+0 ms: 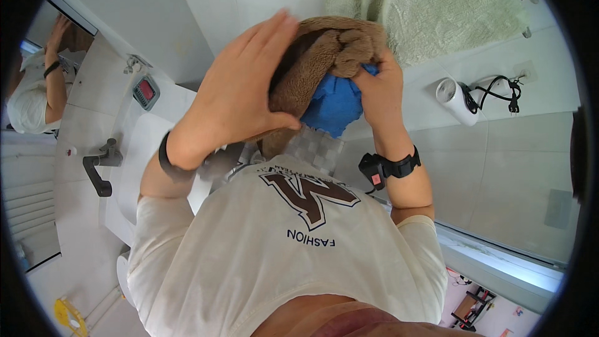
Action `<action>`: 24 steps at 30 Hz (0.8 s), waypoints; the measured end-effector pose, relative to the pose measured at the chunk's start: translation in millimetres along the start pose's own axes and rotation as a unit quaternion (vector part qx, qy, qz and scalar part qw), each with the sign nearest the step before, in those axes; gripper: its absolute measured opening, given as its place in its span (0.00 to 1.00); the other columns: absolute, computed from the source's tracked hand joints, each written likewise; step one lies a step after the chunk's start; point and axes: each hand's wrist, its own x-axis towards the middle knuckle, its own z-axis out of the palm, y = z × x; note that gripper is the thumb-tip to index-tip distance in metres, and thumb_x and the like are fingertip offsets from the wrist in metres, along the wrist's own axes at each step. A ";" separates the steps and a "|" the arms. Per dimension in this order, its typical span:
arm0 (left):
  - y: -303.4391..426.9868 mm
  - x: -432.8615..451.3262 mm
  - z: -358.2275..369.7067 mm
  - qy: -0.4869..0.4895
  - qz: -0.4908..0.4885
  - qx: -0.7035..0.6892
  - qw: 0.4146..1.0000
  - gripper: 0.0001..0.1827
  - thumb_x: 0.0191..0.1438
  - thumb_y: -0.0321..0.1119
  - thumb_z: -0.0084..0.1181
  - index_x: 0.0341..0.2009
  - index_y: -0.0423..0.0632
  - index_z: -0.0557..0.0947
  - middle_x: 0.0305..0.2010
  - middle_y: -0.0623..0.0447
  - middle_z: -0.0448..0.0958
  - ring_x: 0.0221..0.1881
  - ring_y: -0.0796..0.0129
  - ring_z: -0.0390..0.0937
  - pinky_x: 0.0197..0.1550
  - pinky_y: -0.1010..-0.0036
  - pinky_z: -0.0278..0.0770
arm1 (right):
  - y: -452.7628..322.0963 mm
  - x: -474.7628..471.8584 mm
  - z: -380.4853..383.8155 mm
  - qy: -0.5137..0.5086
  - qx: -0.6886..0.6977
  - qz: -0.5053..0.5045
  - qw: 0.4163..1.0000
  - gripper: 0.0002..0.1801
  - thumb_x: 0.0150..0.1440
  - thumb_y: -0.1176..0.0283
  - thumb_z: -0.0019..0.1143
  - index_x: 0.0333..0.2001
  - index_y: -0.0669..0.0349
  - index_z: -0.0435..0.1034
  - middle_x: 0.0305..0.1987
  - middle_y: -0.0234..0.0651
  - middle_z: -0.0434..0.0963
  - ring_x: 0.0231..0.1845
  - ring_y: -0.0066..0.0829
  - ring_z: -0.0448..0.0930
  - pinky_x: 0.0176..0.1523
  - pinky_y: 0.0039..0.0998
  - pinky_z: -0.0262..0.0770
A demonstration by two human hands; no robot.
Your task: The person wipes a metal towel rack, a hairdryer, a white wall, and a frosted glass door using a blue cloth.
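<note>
A brown plush towel (299, 89), bunched and folded, hangs in front of my chest. Blue cloth (334, 105) with a ragged edge shows under its right side. My right hand (381, 89) grips the towel's right side and the blue cloth, its thumb over them. Along the towel's left side is my left hand (238, 84), slightly blurred, its fingers extended and its thumb apart at the towel's lower edge. Whether the palm presses on the towel is hidden. Both wrists wear black bands; the right one carries a small black device (372, 171).
A pale green towel (454, 14) hangs ahead on the right. A white hair dryer (454, 98) with a black cord is on the wall below it. At left are a white sink (145, 164), a dark faucet (100, 164), a soap dish (146, 92) and a mirror (28, 150).
</note>
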 end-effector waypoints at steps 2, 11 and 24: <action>-7.1 -19.3 3.5 0.003 -0.136 0.022 0.990 0.50 0.35 0.39 0.71 0.64 0.46 0.61 0.53 0.41 0.74 0.53 0.45 0.70 0.55 0.59 0.68 | -3.6 -3.2 -4.7 0.000 -0.043 0.000 0.999 0.24 0.47 0.73 0.66 0.49 0.64 0.70 0.43 0.41 0.80 0.45 0.29 0.80 0.49 0.28 0.74; -82.0 -15.7 -74.9 0.307 -0.222 0.204 0.903 0.11 0.51 0.29 0.53 0.41 0.45 0.78 0.37 0.46 0.78 0.32 0.57 0.76 0.36 0.66 0.73 | -95.8 -20.2 29.6 -0.125 -0.004 -0.076 0.989 0.25 0.47 0.76 0.63 0.50 0.62 0.67 0.43 0.37 0.79 0.45 0.27 0.79 0.49 0.28 0.72; -95.5 130.2 -157.0 0.440 0.202 0.226 0.845 0.27 0.55 0.34 0.53 0.60 0.45 0.68 0.67 0.41 0.60 0.60 0.50 0.65 0.59 0.60 0.62 | -269.6 82.4 69.6 -0.229 0.267 0.144 0.925 0.32 0.43 0.78 0.59 0.56 0.65 0.63 0.57 0.50 0.70 0.43 0.43 0.79 0.41 0.35 0.76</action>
